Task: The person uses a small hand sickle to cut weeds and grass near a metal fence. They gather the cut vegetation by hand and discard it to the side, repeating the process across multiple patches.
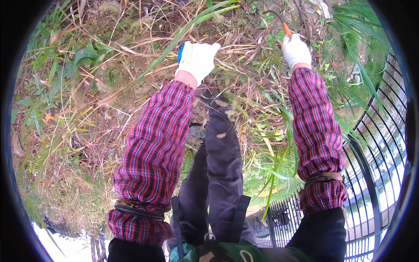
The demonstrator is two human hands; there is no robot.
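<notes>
My right hand (296,50), in a white glove, is closed around the orange handle of a sickle (287,29). The tool's thin, curved dark blade reaches up and to the left over the ground. To the left, my left hand (198,60) wears a white glove with a blue palm side. It forms a fist around dry grass stems (240,49), which spread out to its right; the palm and fingertips are hidden. A long green grass blade (173,47) slants past its left side.
Leafy weeds (86,54) grow at the left, with dry grass around them. A black metal fence (363,160) curves along the right and lower right. Long green leaves (356,29) hang at the upper right. My legs (224,154) stand in the grass below my hands.
</notes>
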